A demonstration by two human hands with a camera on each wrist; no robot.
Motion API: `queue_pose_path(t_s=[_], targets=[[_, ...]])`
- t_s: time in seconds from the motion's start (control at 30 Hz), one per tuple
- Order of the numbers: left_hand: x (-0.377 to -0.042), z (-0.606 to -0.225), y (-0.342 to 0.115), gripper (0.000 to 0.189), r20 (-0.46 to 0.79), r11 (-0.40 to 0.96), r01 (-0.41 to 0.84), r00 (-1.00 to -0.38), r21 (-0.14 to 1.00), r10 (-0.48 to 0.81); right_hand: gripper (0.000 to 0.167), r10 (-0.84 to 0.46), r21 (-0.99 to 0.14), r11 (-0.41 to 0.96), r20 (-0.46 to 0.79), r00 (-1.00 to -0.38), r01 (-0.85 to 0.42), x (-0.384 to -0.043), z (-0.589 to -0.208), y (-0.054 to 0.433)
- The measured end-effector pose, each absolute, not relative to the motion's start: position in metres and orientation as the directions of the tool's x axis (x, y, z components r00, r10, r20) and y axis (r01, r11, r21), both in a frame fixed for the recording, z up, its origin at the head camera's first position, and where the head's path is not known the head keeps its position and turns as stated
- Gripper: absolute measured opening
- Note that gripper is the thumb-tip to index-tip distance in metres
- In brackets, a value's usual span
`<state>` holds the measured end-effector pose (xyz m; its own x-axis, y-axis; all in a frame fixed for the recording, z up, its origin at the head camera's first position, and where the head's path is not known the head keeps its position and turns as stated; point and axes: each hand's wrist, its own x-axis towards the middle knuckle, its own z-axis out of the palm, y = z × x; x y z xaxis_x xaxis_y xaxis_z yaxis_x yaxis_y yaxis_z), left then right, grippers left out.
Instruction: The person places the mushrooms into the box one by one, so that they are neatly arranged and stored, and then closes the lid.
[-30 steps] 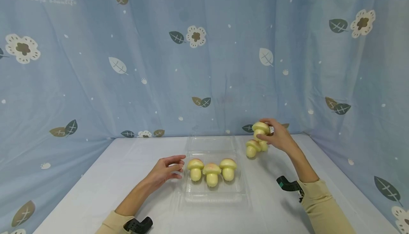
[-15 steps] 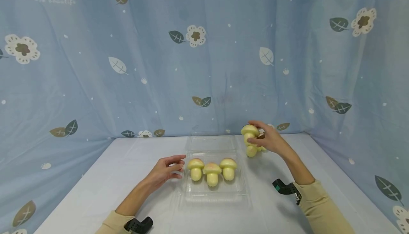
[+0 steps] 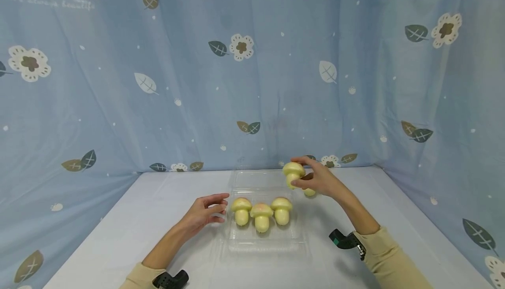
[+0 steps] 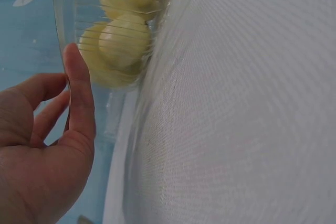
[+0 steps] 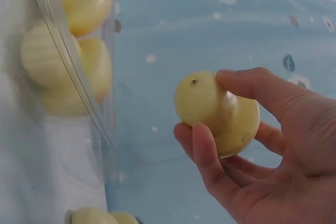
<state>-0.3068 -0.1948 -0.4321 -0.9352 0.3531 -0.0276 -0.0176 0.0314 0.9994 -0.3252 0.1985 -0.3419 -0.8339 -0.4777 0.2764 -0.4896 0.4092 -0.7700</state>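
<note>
In the head view a clear plastic clamshell box (image 3: pixel 266 238) lies open on the table, holding three pale yellow-green mushrooms, such as the middle mushroom (image 3: pixel 262 217). At the box's left side, my left hand (image 3: pixel 203 213) pinches its thin rim between thumb and fingers, as the left wrist view shows. My right hand (image 3: pixel 320 178) grips another mushroom (image 3: pixel 293 173) above the box's back right corner. Seen from the right wrist, that held mushroom (image 5: pixel 202 98) has its round stem end, with a small dark spot, towards the camera; thumb and fingers wrap round it.
Behind the right hand, another mushroom (image 3: pixel 309 192) on the table is mostly hidden. The box's transparent lid (image 3: pixel 261 178) lies folded back towards the curtain. A blue patterned curtain (image 3: pixel 276 105) closes off the back and sides of the white table (image 3: pixel 165 197).
My right hand has carried its mushroom left and slightly down, from over the loose mushrooms to the box's back right corner. The left hand has stayed at the rim.
</note>
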Motion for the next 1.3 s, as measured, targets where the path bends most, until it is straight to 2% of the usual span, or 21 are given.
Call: queue_pose_path(t_s=[0.23, 0.77, 1.07, 1.3], targets=[[-0.308, -0.429, -0.194, 0.06, -0.033, 0.048, -0.017, -0.935, 0.999, 0.353, 0.065, -0.501, -0.781, 0.405, 0.246, -0.83, -0.475, -0.318, -0.34, 0.185], [-0.307, -0.426, -0.195, 0.057, -0.024, 0.04, -0.011, -0.935, 0.999, 0.355, 0.065, -0.567, -0.712, 0.418, 0.281, -0.774, -0.565, -0.302, -0.347, 0.151], [-0.307, -0.429, -0.195, 0.058, -0.029, 0.039, -0.016, -0.936, 0.999, 0.351, 0.062, -0.643, -0.705, 0.402, 0.236, -0.729, -0.584, -0.288, -0.349, 0.124], [-0.308, -0.432, -0.196, 0.059, -0.03, 0.036, -0.018, -0.934, 0.999, 0.355, 0.061, -0.651, -0.721, 0.415, 0.192, -0.735, -0.555, -0.278, -0.353, 0.098]])
